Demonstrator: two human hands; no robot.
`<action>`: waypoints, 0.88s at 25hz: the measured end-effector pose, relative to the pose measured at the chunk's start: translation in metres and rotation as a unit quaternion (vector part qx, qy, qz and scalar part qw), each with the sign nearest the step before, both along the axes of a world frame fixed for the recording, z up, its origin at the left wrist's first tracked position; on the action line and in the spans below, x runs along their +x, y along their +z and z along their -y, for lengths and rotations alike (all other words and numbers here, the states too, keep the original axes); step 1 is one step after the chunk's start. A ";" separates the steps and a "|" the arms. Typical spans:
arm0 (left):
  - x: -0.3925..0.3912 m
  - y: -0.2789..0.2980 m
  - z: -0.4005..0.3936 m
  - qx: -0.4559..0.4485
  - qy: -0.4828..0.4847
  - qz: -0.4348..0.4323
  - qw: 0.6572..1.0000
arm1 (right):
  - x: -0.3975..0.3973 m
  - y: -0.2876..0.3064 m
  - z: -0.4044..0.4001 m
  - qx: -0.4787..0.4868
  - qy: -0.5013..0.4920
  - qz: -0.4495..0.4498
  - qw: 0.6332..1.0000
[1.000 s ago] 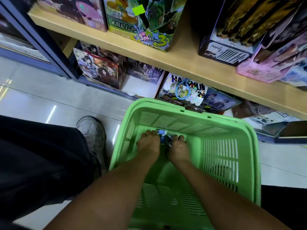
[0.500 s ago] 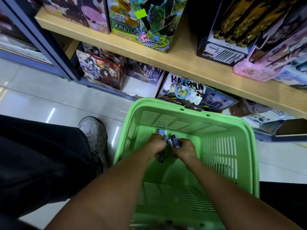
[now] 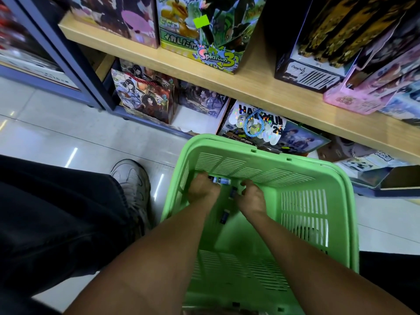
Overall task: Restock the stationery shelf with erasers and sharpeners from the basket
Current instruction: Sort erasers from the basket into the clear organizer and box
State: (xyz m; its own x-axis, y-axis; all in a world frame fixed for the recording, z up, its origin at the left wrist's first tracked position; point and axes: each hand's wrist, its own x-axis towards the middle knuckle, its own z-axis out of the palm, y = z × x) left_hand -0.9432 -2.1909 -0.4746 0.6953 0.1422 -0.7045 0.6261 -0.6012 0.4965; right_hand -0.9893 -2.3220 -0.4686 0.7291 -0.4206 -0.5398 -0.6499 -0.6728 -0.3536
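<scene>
The green basket (image 3: 341, 214) stands on the floor (image 3: 68, 137) directly in front of the shelving, its far rim close under the wooden shelf (image 3: 250, 87); this position appears chosen so that stock can be lifted from basket to shelf with a short reach. Both forearms enter the basket from the near side and converge at its far end, where the remaining stock has collected. The left hand (image 3: 203, 188) is curled over a small blue-labelled packet (image 3: 221, 180), which projects past its fingertips toward the far wall; the hand appears to pinch it, though the contact is partly hidden. The right hand (image 3: 252, 196) is curled with its fingers bent inward beside a dark small item (image 3: 233, 192) lying between the two hands; whether it actually grips that item cannot be told. A further dark packet (image 3: 224, 216) lies loose on the basket floor, between the wrists, untouched. Using both hands together suggests several small pieces are being gathered in one pass. Whether these pieces are erasers or sharpeners cannot be read. The visible shelf carries large printed boxes (image 3: 200, 37), not stationery. A grey shoe (image 3: 131, 178) rests just left of the basket.
</scene>
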 end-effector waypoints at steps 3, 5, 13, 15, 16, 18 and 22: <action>-0.007 0.002 0.003 0.079 -0.248 0.122 0.958 | 0.000 -0.010 -0.009 -0.022 0.123 -0.047 0.991; -0.015 -0.002 0.004 0.072 -0.346 0.164 0.921 | -0.004 -0.012 -0.010 -0.029 0.144 -0.047 0.988; -0.019 -0.008 0.015 0.137 -0.529 0.176 0.819 | -0.040 -0.022 -0.017 0.010 0.116 -0.074 0.990; -0.016 -0.008 0.015 0.153 -0.512 0.170 0.828 | -0.039 -0.030 -0.025 -0.015 0.125 -0.077 0.989; -0.017 -0.008 0.014 0.158 -0.508 0.168 0.830 | -0.037 -0.031 -0.027 -0.025 0.121 -0.079 0.989; -0.020 -0.010 0.011 0.171 -0.505 0.171 0.828 | -0.033 -0.028 -0.025 -0.032 0.116 -0.076 0.990; -0.016 -0.018 0.005 0.162 -0.408 0.104 0.893 | -0.020 -0.017 -0.003 0.030 0.023 -0.060 0.997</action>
